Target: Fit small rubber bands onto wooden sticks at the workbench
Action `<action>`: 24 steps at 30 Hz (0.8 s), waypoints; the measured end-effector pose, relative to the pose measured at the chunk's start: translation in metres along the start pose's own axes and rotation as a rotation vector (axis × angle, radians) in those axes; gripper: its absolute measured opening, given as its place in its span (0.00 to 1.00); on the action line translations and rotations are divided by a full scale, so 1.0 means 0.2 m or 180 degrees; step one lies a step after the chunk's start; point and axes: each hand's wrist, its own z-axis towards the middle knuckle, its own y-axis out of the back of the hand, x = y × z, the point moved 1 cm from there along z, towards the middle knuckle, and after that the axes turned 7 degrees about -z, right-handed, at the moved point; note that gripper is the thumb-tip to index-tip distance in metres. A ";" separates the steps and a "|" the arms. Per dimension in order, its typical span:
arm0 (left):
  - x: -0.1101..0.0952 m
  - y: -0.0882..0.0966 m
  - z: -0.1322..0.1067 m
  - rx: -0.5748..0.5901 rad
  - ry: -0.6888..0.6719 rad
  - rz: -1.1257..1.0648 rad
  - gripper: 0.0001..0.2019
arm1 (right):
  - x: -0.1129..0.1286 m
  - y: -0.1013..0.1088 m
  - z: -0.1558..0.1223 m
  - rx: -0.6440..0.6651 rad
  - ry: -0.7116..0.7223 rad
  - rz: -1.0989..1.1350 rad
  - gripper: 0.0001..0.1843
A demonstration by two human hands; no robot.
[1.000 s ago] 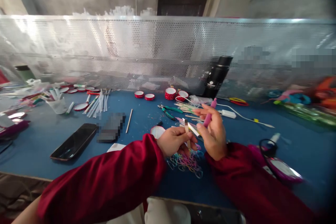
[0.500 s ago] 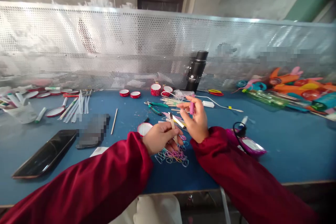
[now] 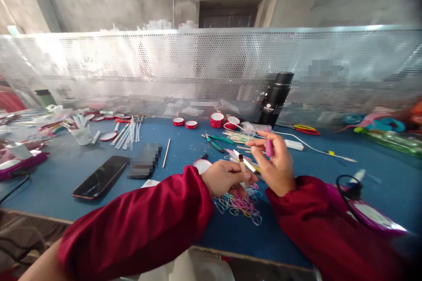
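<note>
My left hand (image 3: 227, 178) is closed around a narrow tan stick with a dark upper end (image 3: 242, 163), held tilted over a tangle of thin coloured elastic bands (image 3: 242, 208). To its right, my right hand (image 3: 278, 164) is raised and pinches a short purple cylinder (image 3: 269, 147), with its other fingers loosely bent. The two hands are apart. Behind them lie a white stick-like piece (image 3: 244, 161) and several pale wooden sticks (image 3: 232, 135), partly covered by my hands. A round white disc with a red rim (image 3: 202, 166) is half hidden behind my left wrist.
Teal-handled pliers (image 3: 214, 142), red tins (image 3: 216, 120) and a black bottle (image 3: 276, 99) stand or lie farther back. Two phones (image 3: 100, 178) and a cup of markers (image 3: 81, 135) are left. A purple glue gun-like tool (image 3: 372, 215) with black cable lies right. A perforated metal screen (image 3: 165, 74) borders the table.
The camera view has swung left and up, so everything sits farther right and lower. Both hands keep their holds, with hardly any visible shift relative to the table.
</note>
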 end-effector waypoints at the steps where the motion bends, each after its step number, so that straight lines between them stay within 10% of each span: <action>1: 0.00 0.01 0.00 -0.0051 -0.0065 -0.0004 0.19 | 0.00 0.00 0.00 -0.0010 -0.0014 0.0012 0.19; 14: 0.01 0.03 0.03 -0.0583 -0.0143 -0.0277 0.17 | 0.01 0.00 -0.01 0.0099 0.0019 0.0000 0.15; 24: 0.02 0.02 0.00 -0.0270 0.0231 -0.0182 0.17 | -0.01 0.01 0.00 0.0100 -0.0012 0.0103 0.16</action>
